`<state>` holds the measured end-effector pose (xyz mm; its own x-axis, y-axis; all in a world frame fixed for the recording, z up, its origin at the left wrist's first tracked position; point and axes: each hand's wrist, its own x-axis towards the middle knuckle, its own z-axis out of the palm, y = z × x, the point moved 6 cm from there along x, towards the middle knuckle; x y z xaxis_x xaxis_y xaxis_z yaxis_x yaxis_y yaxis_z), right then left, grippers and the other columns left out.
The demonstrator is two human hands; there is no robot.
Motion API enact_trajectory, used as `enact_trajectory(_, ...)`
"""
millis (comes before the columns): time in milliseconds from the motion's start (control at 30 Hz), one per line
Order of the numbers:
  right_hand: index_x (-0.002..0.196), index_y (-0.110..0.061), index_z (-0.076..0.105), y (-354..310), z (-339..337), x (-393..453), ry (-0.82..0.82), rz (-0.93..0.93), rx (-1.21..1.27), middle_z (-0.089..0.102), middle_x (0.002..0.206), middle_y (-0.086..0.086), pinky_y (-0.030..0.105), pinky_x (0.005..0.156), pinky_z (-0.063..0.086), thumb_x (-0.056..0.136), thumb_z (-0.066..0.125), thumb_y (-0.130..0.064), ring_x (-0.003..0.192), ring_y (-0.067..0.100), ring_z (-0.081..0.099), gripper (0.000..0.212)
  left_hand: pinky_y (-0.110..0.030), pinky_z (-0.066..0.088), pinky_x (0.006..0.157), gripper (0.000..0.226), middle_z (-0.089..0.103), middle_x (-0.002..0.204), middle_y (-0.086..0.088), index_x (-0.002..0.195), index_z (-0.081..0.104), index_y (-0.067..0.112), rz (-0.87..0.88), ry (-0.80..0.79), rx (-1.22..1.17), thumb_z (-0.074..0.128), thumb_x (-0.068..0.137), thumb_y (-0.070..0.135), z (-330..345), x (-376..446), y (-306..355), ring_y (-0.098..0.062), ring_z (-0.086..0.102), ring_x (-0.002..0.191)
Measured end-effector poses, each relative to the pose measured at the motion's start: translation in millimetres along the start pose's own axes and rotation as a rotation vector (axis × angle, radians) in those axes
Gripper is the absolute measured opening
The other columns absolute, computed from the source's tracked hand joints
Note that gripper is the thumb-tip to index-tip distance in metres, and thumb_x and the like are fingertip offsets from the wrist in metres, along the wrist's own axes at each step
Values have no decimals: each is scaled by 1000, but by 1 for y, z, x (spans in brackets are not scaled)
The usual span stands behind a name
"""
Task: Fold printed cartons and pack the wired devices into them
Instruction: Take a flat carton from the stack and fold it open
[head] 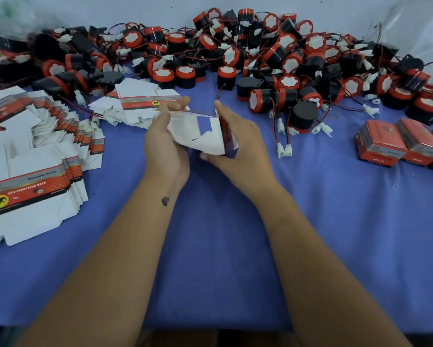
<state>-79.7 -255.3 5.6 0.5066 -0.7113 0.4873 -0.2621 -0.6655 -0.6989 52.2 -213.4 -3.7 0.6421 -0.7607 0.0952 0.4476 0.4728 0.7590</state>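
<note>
Above the blue table (210, 246), a half-opened carton (205, 136), nothing visible inside, is gripped by the left hand (165, 144) and right hand (238, 149), palms facing, between flat cartons (35, 156) left, closed boxes (405, 144) right, and devices (235, 58) heaped behind.

I'm holding a half-opened white carton (205, 132), red print facing right, above the blue cloth; black-and-red wired devices (235, 53) are lying heaped beyond, flat cartons (35, 156) stacked left.

A blue cloth (223, 246) covers the table across the frame; a pale wall (110, 8) runs along the top.
</note>
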Motion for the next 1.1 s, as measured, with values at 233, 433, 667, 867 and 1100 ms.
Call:
enact_trajectory(233, 126, -27, 54, 3, -12, 1, 154, 152, 371, 62, 124, 2, 42, 98, 49, 84, 64, -40, 118, 24, 55, 45, -30, 52, 89, 36, 70, 115, -3, 123, 60, 10, 12, -296, 164, 39, 100, 27, 23, -5, 0, -18, 65, 110)
enact_trajectory(433, 105, -33, 65, 9, -16, -3, 152, 319, 814, 72, 103, -11, 25, 78, 55, 87, 59, -36, 98, 8, 68, 19, -23, 52, 85, 42, 60, 123, 2, 131, 46, 22, 101, -336, 394, 57, 91, 23, 27, -16, -4, -7, 62, 108)
enact_trajectory(667, 106, -20, 57, 7, -16, -2, 188, 337, 761, 66, 97, -8, 26, 71, 56, 87, 59, -21, 89, 8, 65, 18, -19, 53, 75, 30, 60, 123, -4, 124, 43, 25, 194, -373, 473, 40, 96, 14, 35, -28, 2, -2, 62, 95)
enact_trajectory(867, 102, -20, 53, 9, -16, -4, 214, 362, 745, 63, 90, -8, 18, 56, 50, 86, 52, -10, 70, -4, 61, 19, -33, 56, 78, 34, 69, 118, 1, 129, 51, 22, 34, -355, 295, 36, 101, 32, 33, -21, -12, -18, 68, 102)
enact_trajectory(1100, 99, -23, 54, 11, -15, -5, 207, 399, 705, 62, 92, -2, 18, 55, 49, 89, 50, -5, 67, -2, 58, 21, -37, 52, 91, 31, 62, 134, -2, 129, 56, 30, -76, -324, 342, 39, 106, 21, 28, -16, -18, -24, 60, 122)
